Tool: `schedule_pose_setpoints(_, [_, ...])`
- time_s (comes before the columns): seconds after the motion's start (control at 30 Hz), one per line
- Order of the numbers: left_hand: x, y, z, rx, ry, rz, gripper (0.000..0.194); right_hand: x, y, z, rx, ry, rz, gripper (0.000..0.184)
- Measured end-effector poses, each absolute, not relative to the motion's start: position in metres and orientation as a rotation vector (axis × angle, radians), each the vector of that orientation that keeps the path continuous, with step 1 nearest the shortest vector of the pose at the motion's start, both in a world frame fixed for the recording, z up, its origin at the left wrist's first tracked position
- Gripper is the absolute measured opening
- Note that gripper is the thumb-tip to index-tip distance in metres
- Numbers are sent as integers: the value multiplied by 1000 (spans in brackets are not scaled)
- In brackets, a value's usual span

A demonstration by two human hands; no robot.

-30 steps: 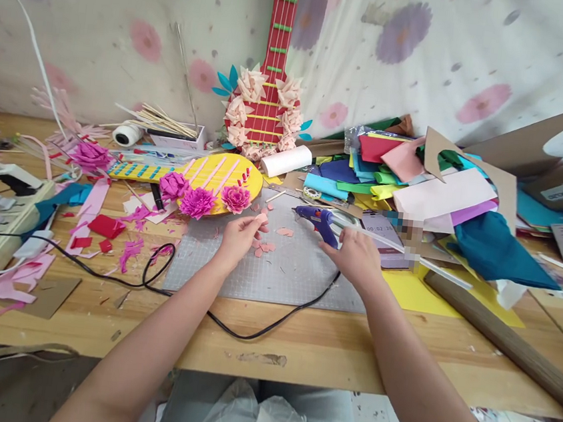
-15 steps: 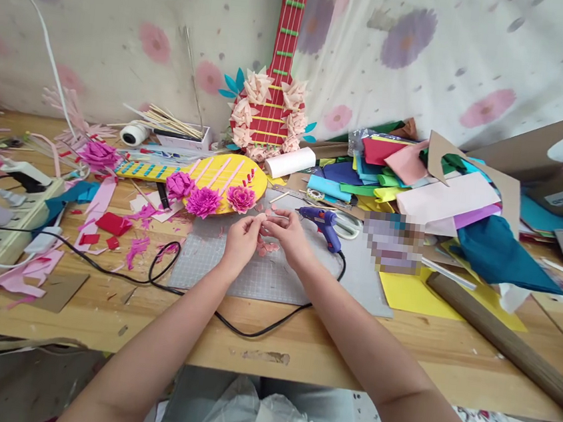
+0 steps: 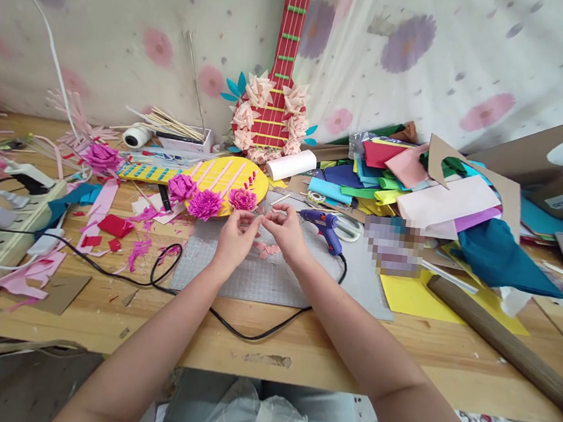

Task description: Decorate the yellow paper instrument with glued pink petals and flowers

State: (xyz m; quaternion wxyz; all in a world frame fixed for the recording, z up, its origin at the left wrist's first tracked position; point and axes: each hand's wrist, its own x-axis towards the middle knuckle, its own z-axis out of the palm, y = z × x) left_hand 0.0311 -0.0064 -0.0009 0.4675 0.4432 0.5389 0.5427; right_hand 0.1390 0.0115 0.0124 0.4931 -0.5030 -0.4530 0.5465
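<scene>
We hold our left hand [image 3: 237, 234] and right hand [image 3: 286, 235] together over the gray cutting mat [image 3: 264, 282], thumbs and fingertips pressed together and nearly meeting; we cannot tell what lies between them. Pink paper cutouts [image 3: 268, 251] lie on the mat at six o'clock from our fingers, the blue glue gun [image 3: 327, 226] at three, the yellow paper-flowered guitar [image 3: 238, 174] at ten, and the red guitar [image 3: 272, 115] at twelve.
</scene>
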Motion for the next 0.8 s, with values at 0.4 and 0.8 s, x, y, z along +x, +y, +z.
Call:
schedule_pose_setpoints(0.4, [9,-6,15,1073,1364,1452,32,141,18,12,-1059,-1270,1370,44])
schedule_pose_setpoints(0.8, [-44,4,50,991,1559,1434,34,155,37,21,-1288,-1678,848,17])
